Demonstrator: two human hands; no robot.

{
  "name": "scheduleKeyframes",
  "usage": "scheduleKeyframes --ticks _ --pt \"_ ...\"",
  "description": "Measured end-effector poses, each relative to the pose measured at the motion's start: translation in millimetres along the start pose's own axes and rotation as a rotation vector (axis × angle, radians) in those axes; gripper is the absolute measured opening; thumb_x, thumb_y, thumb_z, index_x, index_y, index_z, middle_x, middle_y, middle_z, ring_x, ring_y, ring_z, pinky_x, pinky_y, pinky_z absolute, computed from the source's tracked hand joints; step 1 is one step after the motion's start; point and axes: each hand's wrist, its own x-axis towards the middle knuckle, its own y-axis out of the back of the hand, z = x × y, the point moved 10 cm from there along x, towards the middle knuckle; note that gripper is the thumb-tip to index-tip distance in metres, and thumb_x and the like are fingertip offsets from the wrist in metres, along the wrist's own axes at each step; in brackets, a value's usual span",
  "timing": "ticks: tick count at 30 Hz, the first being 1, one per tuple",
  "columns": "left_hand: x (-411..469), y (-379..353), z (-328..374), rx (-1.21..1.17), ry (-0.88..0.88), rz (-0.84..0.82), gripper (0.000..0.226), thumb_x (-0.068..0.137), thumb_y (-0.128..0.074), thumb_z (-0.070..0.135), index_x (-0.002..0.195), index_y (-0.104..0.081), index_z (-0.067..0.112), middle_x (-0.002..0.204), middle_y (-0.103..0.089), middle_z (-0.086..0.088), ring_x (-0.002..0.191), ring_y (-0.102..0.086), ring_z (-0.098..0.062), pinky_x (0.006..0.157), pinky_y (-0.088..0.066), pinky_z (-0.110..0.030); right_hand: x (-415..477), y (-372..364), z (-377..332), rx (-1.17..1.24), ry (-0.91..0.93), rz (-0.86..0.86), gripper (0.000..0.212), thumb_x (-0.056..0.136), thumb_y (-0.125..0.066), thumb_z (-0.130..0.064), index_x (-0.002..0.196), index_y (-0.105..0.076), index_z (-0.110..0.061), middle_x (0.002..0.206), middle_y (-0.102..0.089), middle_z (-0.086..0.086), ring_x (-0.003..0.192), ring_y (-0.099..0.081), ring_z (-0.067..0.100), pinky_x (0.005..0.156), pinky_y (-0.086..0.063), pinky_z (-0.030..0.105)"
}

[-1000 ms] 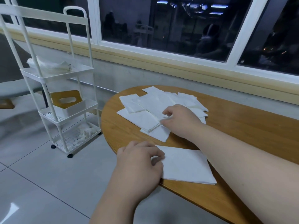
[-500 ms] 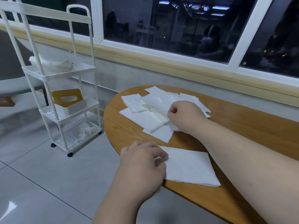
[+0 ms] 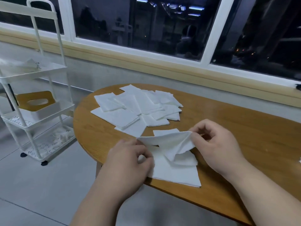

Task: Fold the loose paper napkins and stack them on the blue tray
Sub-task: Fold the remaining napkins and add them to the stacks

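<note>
White paper, thin and limp: one napkin (image 3: pixel 171 141) hangs between two bare hands, low over the near edge of the wooden worktop (image 3: pixel 236 121).

Head view.
- Left grip (image 3: pixel 128 162) pinches the napkin's left corner between thumb and curled fingers.
- Right grip (image 3: pixel 216 144) pinches the opposite upper corner the same way.
- The sheet sags between them, partly opened. Its lower flap droops toward a flat napkin (image 3: pixel 175 176) lying directly underneath, whose near corner is at the very edge of the worktop.
- The loose pile (image 3: pixel 135 110) lies behind, apart from the hands, in overlapping sheets at the worktop's far left end.
- Blue tray: not in view, and nowhere on the visible worktop.
- A white trolley (image 3: pixel 32 75) stands on the floor to the left, with a tissue box (image 3: pixel 39 106) on its middle shelf.

Judgement: the fold of this sheet is in hand but not yet creased. Going by the pile, most of the task remains.

Risks:
- Tear. There are two opposed pinches on soft paper, so pulling it taut to square it could rip a corner.
- Skewed fold. The sag hides the lower edge, so corners may meet off-line.
- Flat napkin lost to the floor. It sits at the rim, and a wrist or the drooping flap dragging across could slide it off.
- No destination in sight. Carrying folded sheets out of view invites them to spring open.
</note>
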Motion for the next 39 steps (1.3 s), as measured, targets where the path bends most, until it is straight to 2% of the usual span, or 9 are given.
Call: scheduleKeyframes --ticks 3,7,11,15,21,25,29,35,39 --pt "0 6 -4 -0.050 0.063 0.110 0.013 0.081 -0.069 0.033 0.075 -0.057 0.035 0.089 -0.049 0.023 0.097 -0.042 -0.002 0.077 -0.038 -0.021 -6 4 13 0.049 -0.025 -0.005 0.014 0.088 -0.068 -0.021 0.077 -0.067 -0.030 0.084 -0.070 -0.020 0.072 -0.063 0.009 0.064 -0.051 0.028" --pt "-2 10 -8 -0.103 0.144 0.192 0.038 0.079 -0.074 0.037 0.100 -0.042 0.039 0.103 -0.038 0.028 0.101 -0.041 -0.002 0.076 -0.041 -0.023 -11 -1 18 0.104 -0.020 -0.041 0.016 0.088 -0.068 -0.016 0.080 -0.069 -0.029 0.085 -0.071 -0.015 0.075 -0.065 0.011 0.070 -0.052 0.033" --pt "0 7 -8 -0.123 0.139 0.155 0.050 0.084 -0.070 0.035 0.122 -0.042 0.051 0.110 -0.047 0.034 0.112 -0.044 0.003 0.087 -0.044 -0.028 -13 -8 22 0.126 -0.010 -0.087 0.015 0.088 -0.068 -0.012 0.082 -0.070 -0.026 0.087 -0.072 -0.012 0.076 -0.065 0.016 0.072 -0.052 0.038" --pt "4 3 6 -0.037 0.038 0.113 0.020 0.091 -0.062 0.027 0.086 -0.066 0.046 0.096 -0.059 0.039 0.105 -0.046 0.009 0.085 -0.040 -0.019 -11 -11 28 0.180 0.020 -0.135 0.009 0.084 -0.068 -0.029 0.093 -0.070 -0.031 0.097 -0.070 -0.011 0.085 -0.063 0.013 0.078 -0.053 0.034" --pt "1 9 4 -0.198 0.127 0.171 0.023 0.091 -0.059 0.029 0.080 -0.069 0.046 0.085 -0.062 0.036 0.088 -0.052 0.012 0.061 -0.038 -0.021 -12 -28 27 0.094 0.085 -0.281 0.048 0.076 -0.061 -0.055 0.122 -0.056 -0.043 0.121 -0.061 -0.024 0.123 -0.050 -0.001 0.094 -0.039 0.011" --pt "-4 21 2 -0.259 0.162 0.252 0.016 0.089 -0.058 0.036 0.078 -0.068 0.041 0.079 -0.065 0.026 0.081 -0.056 0.006 0.054 -0.038 -0.020 -11 -31 36 0.018 0.029 -0.305 0.051 0.084 -0.073 -0.025 0.127 -0.053 -0.043 0.125 -0.057 -0.025 0.123 -0.045 -0.009 0.101 -0.035 0.014" --pt "-12 36 4 -0.401 0.155 0.353 0.016 0.087 -0.061 0.026 0.076 -0.069 0.035 0.064 -0.063 0.011 0.063 -0.054 -0.007 0.052 -0.037 -0.028 -13 -35 38 -0.064 0.015 -0.374 0.055 0.082 -0.071 -0.018 0.128 -0.052 -0.044 0.128 -0.051 -0.027 0.123 -0.043 -0.011 0.101 -0.035 0.012" --pt "-11 35 -12 -0.726 0.213 0.312 0.010 0.078 -0.070 0.015 0.076 -0.072 0.025 0.068 -0.067 -0.002 0.059 -0.061 -0.015 0.045 -0.046 -0.024 -23 -50 27 -0.178 0.128 -0.534 0.050 0.067 -0.065 -0.049 0.116 -0.060 -0.048 0.126 -0.049 -0.032 0.129 -0.038 -0.001 0.110 -0.033 0.029" --pt "-7 22 -18 -0.723 0.227 0.206 0.010 0.079 -0.066 0.017 0.079 -0.073 0.023 0.068 -0.067 -0.004 0.060 -0.062 -0.019 0.049 -0.046 -0.029 -23 -52 26 -0.163 0.136 -0.533 0.045 0.063 -0.064 -0.053 0.107 -0.067 -0.042 0.123 -0.052 -0.033 0.127 -0.040 -0.002 0.110 -0.034 0.032"
